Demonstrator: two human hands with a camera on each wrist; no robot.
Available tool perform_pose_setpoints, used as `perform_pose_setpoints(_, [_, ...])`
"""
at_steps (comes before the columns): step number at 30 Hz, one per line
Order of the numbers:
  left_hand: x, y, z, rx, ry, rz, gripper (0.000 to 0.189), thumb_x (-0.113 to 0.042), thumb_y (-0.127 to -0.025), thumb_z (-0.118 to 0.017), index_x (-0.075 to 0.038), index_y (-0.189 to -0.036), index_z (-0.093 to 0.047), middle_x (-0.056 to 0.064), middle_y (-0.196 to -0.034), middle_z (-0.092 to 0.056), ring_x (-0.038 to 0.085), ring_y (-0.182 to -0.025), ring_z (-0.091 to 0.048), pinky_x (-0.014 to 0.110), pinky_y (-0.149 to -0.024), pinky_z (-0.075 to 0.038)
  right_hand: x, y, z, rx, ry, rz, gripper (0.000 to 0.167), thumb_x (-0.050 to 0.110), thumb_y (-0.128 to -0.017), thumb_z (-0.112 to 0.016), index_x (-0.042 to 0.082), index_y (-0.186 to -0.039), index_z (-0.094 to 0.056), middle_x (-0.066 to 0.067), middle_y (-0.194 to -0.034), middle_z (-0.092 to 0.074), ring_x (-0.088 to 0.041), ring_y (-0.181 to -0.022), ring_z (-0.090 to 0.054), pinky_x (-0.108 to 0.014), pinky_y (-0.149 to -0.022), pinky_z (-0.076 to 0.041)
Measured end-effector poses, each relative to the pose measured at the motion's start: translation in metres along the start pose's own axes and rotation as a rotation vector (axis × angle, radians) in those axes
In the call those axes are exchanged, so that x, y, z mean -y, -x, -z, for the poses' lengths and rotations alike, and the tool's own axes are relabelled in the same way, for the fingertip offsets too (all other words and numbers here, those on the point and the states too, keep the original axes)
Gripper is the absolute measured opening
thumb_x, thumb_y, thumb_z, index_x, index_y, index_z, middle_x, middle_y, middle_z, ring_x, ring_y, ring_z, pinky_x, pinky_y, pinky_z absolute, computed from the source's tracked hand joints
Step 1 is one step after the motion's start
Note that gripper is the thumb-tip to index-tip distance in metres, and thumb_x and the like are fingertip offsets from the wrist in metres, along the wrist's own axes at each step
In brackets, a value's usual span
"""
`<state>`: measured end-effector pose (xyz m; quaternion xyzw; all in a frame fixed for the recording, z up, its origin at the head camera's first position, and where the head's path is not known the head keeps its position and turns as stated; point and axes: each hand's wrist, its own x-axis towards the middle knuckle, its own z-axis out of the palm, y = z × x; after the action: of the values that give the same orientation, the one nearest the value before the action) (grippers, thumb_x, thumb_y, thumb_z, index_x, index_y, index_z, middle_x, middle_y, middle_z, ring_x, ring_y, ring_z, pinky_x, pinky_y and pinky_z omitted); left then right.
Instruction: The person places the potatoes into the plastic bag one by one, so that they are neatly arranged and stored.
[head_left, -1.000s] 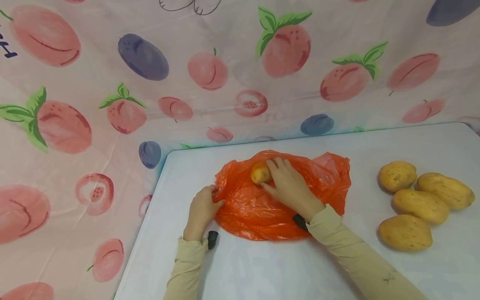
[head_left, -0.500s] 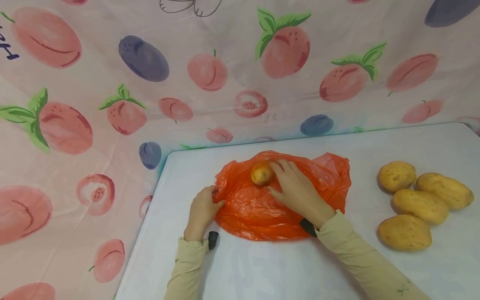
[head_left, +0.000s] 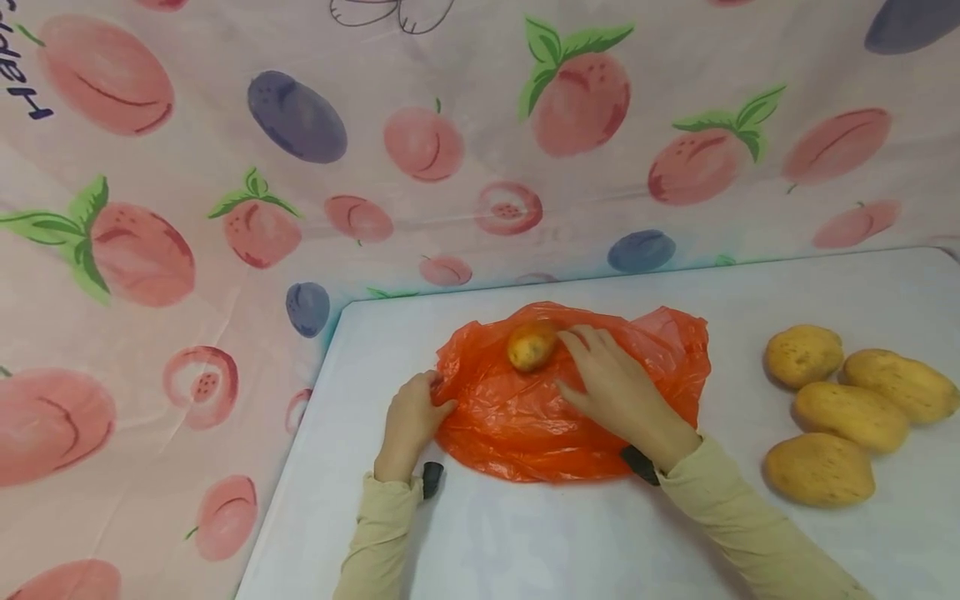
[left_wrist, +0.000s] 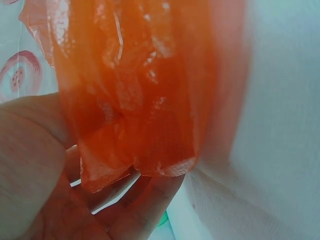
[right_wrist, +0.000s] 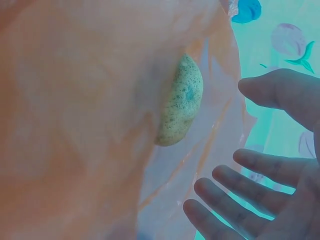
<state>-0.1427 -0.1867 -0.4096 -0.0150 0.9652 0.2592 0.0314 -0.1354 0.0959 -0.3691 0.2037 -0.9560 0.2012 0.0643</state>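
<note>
1. Right grip [head_left: 615,383]: spread wide, fingers nearly straight, holding nothing. The near potato [head_left: 529,350] lies just left of its fingertips, at the orange bag [head_left: 517,433]; we cannot tell whether a fold of film covers part of it.
2. Left grip [head_left: 412,417]: fingers bent round the bag's edge; film hides the tips, so we cannot tell how firmly they hold.
3. Technique: we judge it best to steady that edge with the left grip and lift the right grip clear of the film, lest the potato roll.
4. Count: we find five potatoes, one between the grips and four others [head_left: 851,417] right of the right grip on the tabletop [head_left: 562,542]; one bag.
</note>
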Motion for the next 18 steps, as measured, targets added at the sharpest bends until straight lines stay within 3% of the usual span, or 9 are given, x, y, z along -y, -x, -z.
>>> perform_pose_setpoints(7, [-0.002, -0.001, 0.001, 0.007, 0.008, 0.005, 0.05, -0.018, -0.088, -0.076, 0.001, -0.131, -0.059, 0.017, -0.124, -0.066, 0.033, -0.109, -0.062, 0.048, -0.097, -0.052, -0.003, 0.009, 0.004, 0.018, 0.011, 0.0, 0.063, 0.023, -0.086, -0.077, -0.003, -0.136, -0.05, -0.019, -0.134, -0.051, -0.036, -0.122, -0.05, -0.052, -0.102, -0.049])
perform_pose_setpoints(18, [0.0, -0.002, -0.002, 0.003, 0.003, 0.008, 0.05, -0.019, -0.087, -0.077, 0.0, -0.13, -0.06, 0.017, -0.123, -0.066, 0.033, -0.108, -0.063, 0.048, -0.097, -0.052, -0.014, 0.024, 0.008, 0.016, 0.013, -0.003, 0.062, 0.022, -0.085, -0.078, -0.004, -0.134, -0.05, -0.022, -0.131, -0.053, -0.038, -0.12, -0.052, -0.055, -0.097, -0.051])
